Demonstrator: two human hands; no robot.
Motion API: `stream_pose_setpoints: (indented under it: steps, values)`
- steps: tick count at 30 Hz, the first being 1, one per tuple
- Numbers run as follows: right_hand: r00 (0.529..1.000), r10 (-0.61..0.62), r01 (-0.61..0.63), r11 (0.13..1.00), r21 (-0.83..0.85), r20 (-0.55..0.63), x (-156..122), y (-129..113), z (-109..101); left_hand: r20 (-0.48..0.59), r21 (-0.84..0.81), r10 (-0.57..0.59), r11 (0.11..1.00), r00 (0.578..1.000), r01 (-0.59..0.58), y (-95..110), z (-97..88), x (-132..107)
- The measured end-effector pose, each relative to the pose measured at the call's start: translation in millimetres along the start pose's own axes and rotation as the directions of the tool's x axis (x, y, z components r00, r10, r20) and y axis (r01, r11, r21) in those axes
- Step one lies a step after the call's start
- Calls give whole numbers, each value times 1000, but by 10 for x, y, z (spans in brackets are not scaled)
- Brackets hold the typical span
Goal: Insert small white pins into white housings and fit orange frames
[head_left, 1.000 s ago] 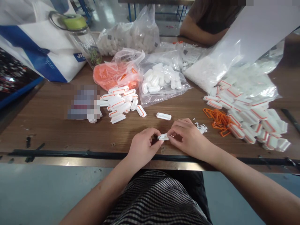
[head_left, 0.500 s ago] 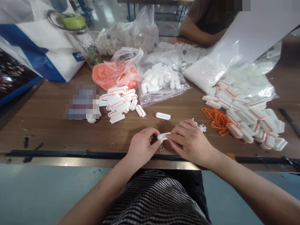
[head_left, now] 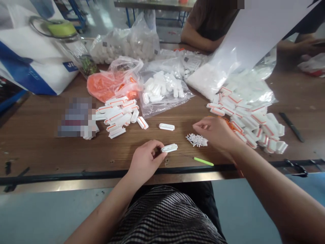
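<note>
My left hand (head_left: pixel 146 159) pinches one end of a white plastic connector housing (head_left: pixel 169 148) with rows of small holes, just above the table. My right hand (head_left: pixel 215 132) is off to the right, its fingers curled together beside a heap of tiny white pins (head_left: pixel 196 140). Whether anything is between those fingertips is too small to make out. Another white housing (head_left: pixel 167 127) lies on the table beyond my left hand. Near the table edge rests a thin pick with a green handle (head_left: pixel 203 161). Loose orange frames (head_left: pixel 230 124) are partly hidden behind my right hand.
White housings with orange trim lie in a left pile (head_left: pixel 118 113) and a right pile (head_left: pixel 254 125). Behind them are a clear bag of white parts (head_left: pixel 165 86), an orange-filled bag (head_left: pixel 109 83) and a bottle (head_left: pixel 76 51). A black strip (head_left: pixel 291 127) lies far right. A person sits opposite.
My right hand has let go of the housing and moved right, past the pin heap. My left hand keeps the housing. The green-handled pick now shows, and the view has shifted right.
</note>
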State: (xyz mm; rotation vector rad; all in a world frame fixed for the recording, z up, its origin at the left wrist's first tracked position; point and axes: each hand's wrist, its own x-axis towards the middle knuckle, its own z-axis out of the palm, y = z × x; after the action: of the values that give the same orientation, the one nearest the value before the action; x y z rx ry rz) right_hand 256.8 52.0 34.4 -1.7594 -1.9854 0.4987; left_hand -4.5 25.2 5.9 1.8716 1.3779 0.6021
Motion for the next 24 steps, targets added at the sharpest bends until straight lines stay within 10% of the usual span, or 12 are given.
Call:
stream_pose_setpoints:
  steps: [4, 18, 24]
  values:
    - [975, 221, -218, 971, -101, 15, 68, 301, -56, -2, 10, 0, 1000, 1000, 0, -14, 6, -2]
    - [951, 310, -303, 936, -178, 9, 131, 349, 4, 6, -5, -10, 1000, 1000, 10, -7, 10, -10]
    - [944, 321, -327, 940, 97, 73, 33, 166, 84, 13, -8, -45, 999, 999, 45, 15, 8, -4]
